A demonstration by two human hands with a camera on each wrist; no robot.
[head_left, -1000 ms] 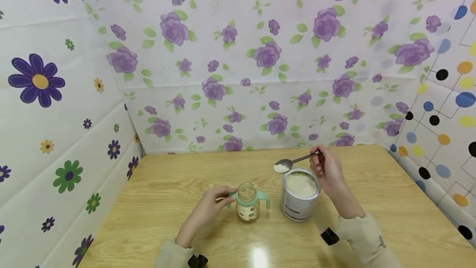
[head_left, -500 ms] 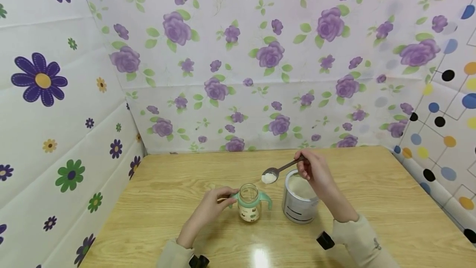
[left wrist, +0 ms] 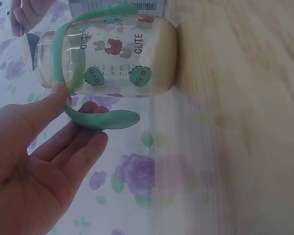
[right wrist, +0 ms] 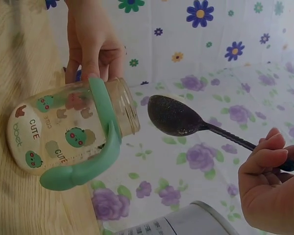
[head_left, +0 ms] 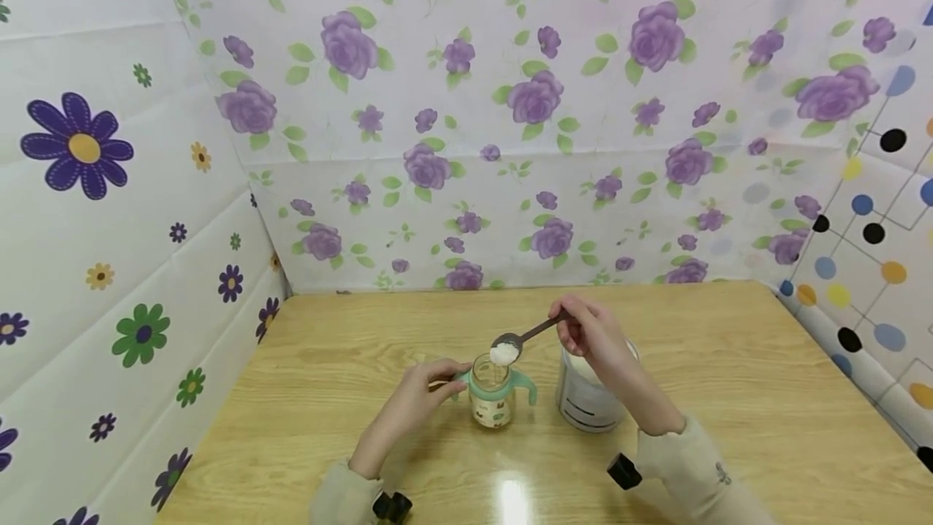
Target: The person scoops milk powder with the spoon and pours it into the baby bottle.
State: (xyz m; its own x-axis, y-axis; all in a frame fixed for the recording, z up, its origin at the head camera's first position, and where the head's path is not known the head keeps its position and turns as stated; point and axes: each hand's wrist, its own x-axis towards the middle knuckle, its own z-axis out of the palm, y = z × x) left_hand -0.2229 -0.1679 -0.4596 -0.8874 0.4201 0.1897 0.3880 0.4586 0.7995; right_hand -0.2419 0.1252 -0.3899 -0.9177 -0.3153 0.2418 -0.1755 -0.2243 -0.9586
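Observation:
A clear baby bottle with a green two-handled collar and printed cartoon figures stands upright on the table, its mouth uncovered. Pale powder lies at its bottom in the left wrist view. My left hand holds the bottle's left handle between thumb and fingers. Between its thumb and fingers my right hand pinches the handle end of a dark spoon. White powder sits heaped in the spoon's bowl, just above the bottle mouth. Under my right forearm stands a silver can of pale powder, partly hidden.
The wooden table reaches back to a wall covering with purple roses. A flowered sheet hangs at the left and a dotted one at the right.
My right hand has carried the loaded spoon leftward and down, from above the can to over the bottle mouth. The left hand keeps its hold on the handle.

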